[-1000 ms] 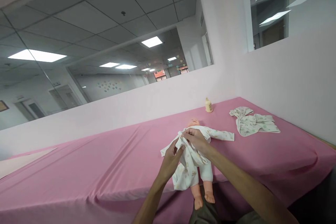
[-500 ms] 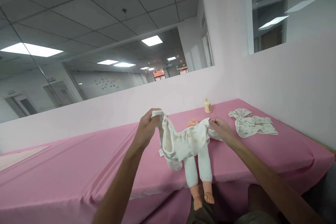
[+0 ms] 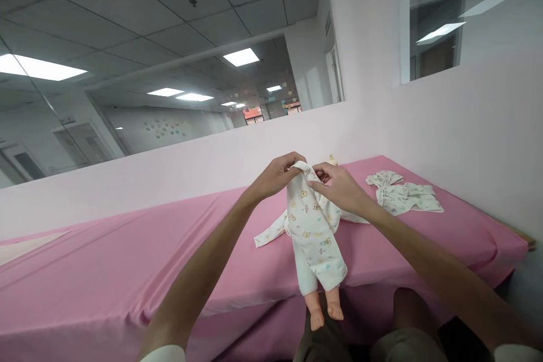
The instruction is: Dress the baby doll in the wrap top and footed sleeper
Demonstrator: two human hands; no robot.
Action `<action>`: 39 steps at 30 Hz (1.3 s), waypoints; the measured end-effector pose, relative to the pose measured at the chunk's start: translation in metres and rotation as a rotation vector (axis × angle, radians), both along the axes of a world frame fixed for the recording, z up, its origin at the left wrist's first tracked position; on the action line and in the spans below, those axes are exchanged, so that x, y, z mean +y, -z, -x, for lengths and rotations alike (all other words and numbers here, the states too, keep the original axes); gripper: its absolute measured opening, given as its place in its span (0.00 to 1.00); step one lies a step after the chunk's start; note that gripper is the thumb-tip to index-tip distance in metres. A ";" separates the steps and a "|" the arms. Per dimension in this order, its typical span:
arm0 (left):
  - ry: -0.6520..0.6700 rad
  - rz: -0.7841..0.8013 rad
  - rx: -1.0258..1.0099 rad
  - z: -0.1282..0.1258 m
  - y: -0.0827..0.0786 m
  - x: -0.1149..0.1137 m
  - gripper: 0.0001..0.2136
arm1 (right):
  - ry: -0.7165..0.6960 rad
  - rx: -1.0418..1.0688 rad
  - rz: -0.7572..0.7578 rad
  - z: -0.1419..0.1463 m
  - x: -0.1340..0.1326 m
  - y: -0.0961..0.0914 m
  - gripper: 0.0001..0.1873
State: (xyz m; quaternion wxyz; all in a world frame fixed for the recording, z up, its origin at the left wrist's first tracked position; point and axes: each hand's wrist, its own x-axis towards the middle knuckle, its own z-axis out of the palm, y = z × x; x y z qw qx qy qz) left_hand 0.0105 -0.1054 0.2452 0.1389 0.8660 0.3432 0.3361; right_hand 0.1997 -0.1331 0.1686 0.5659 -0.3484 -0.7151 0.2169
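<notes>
A white baby garment printed with small bears hangs from both of my hands above a baby doll. My left hand pinches its ribbed top edge. Close beside it, my right hand grips the same edge with thumb and fingers. The doll lies on its back, its bare feet past the table's front edge. It wears white leggings and a printed top whose sleeve is spread out to the left. My hands and the garment hide the doll's head and most of its body.
Pink cloth covers the table, with folds at the left. A second printed baby garment lies at the right. Behind my right hand a cream bottle is mostly hidden. A white wall with mirrors or windows stands behind.
My hands have come together and upward from a wide spread. The garment, earlier stretched sideways between them, now hangs down over the doll's body and legs.
</notes>
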 end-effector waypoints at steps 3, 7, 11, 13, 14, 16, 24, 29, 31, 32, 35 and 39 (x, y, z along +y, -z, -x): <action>0.092 0.062 0.046 -0.004 -0.001 -0.005 0.08 | -0.093 -0.040 0.092 0.003 0.003 -0.020 0.10; 0.189 0.231 0.107 0.002 -0.009 -0.007 0.09 | -0.200 0.038 0.301 -0.016 0.007 -0.033 0.07; 0.256 0.408 0.201 0.010 -0.018 -0.005 0.09 | -0.216 0.172 0.416 -0.041 0.004 -0.044 0.08; 0.259 0.435 0.219 0.011 -0.022 -0.002 0.10 | -0.215 0.237 0.479 -0.052 0.004 -0.049 0.09; 0.249 0.427 0.216 0.011 -0.024 0.000 0.10 | -0.209 0.257 0.497 -0.057 0.004 -0.051 0.09; 0.221 0.398 0.216 0.010 -0.028 0.004 0.11 | -0.191 0.270 0.477 -0.066 0.004 -0.055 0.10; 0.242 0.315 0.270 -0.010 -0.038 0.009 0.12 | -0.407 -0.061 0.432 -0.076 -0.012 -0.063 0.07; 0.330 0.375 0.076 -0.035 -0.029 0.004 0.11 | -0.447 -0.187 0.412 -0.057 -0.013 -0.061 0.07; 0.387 0.443 -0.025 -0.045 -0.023 0.005 0.10 | -0.414 -0.110 0.408 -0.050 -0.010 -0.059 0.07; 0.417 0.490 -0.080 -0.048 -0.020 0.006 0.10 | -0.395 -0.056 0.409 -0.047 -0.008 -0.058 0.07; 0.503 0.613 -0.222 -0.051 -0.015 0.008 0.14 | -0.340 0.105 0.426 -0.043 -0.004 -0.057 0.06; 0.485 0.496 -0.132 -0.049 -0.012 0.006 0.17 | -0.201 0.263 0.485 -0.039 -0.006 -0.061 0.04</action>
